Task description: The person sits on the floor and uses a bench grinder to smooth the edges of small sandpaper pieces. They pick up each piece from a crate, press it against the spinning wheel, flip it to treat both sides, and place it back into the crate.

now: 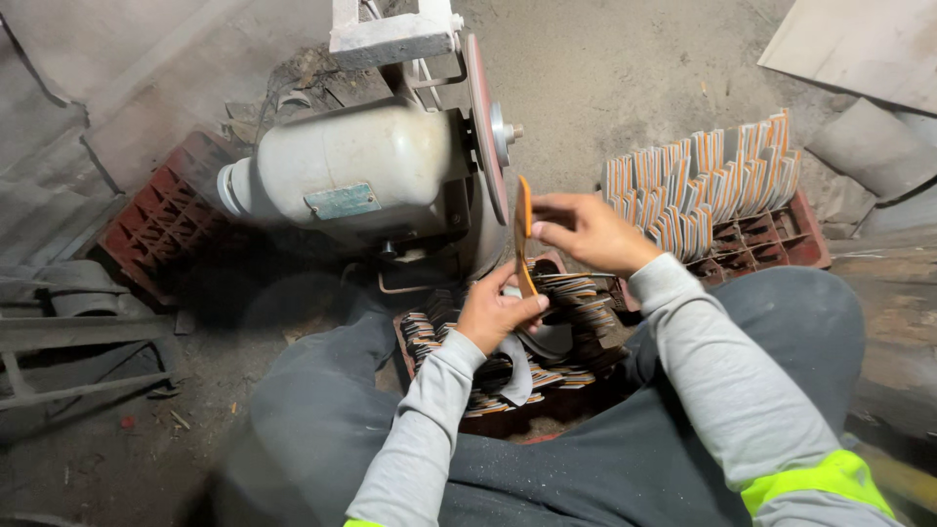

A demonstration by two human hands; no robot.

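Dusty grey concrete floor carried everything. Red plastic crate sat at its left side, a second red crate at the right. Pale board lay in the far right corner; grey scrap lined the left edge.

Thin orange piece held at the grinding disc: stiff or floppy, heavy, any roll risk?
The thin orange piece probably is stiff: it spans from the left hand up to the right hand without sagging. Likely light, since fingertips alone pinch it. Flat and thin, it seems unlikely to roll, though set on edge beside the grinding disc it would probably tip.
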